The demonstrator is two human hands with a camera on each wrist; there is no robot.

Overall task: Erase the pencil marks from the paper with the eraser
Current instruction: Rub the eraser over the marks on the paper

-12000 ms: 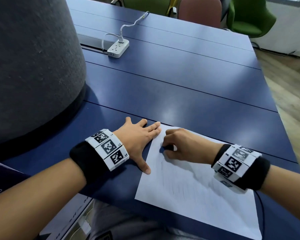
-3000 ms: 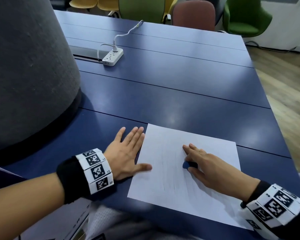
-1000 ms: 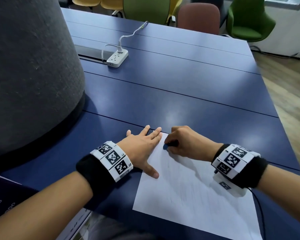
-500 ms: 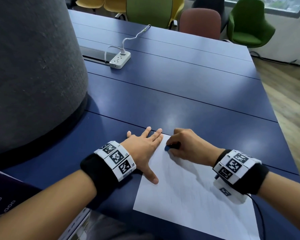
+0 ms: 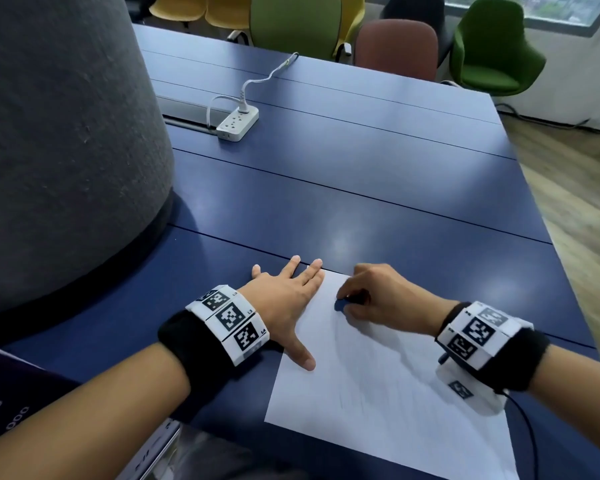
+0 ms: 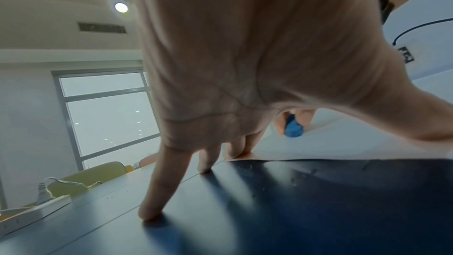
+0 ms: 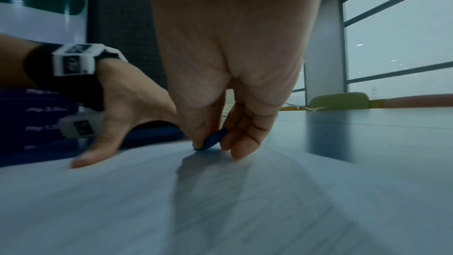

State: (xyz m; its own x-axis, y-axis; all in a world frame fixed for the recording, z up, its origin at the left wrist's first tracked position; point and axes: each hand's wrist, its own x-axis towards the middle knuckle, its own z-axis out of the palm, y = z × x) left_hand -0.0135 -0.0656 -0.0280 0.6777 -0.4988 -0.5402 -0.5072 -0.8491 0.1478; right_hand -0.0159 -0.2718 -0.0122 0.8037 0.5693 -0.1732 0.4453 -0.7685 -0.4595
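Note:
A white sheet of paper (image 5: pixel 388 386) with faint pencil strokes lies on the blue table (image 5: pixel 361 188). My right hand (image 5: pixel 368 299) pinches a small blue eraser (image 5: pixel 342 304) between thumb and fingers and presses it on the paper near its far left corner. The eraser (image 6: pixel 293 127) shows in the left wrist view past my palm, and the eraser (image 7: pixel 213 140) touches the sheet in the right wrist view. My left hand (image 5: pixel 288 296) lies flat with straight fingers on the paper's left edge, thumb on the sheet.
A large grey felt-covered column (image 5: pixel 59 140) stands on the left. A white power strip (image 5: pixel 238 123) with its cable lies at the back of the table. Green, yellow and reddish chairs (image 5: pixel 395 43) stand beyond the far edge. A wooden floor (image 5: pixel 575 188) is on the right.
Over the last second my right hand with the eraser stays near the paper's far left corner, shifting only slightly. Three seconds ago it rubbed mid-sheet. The left hand keeps pressing the left edge.

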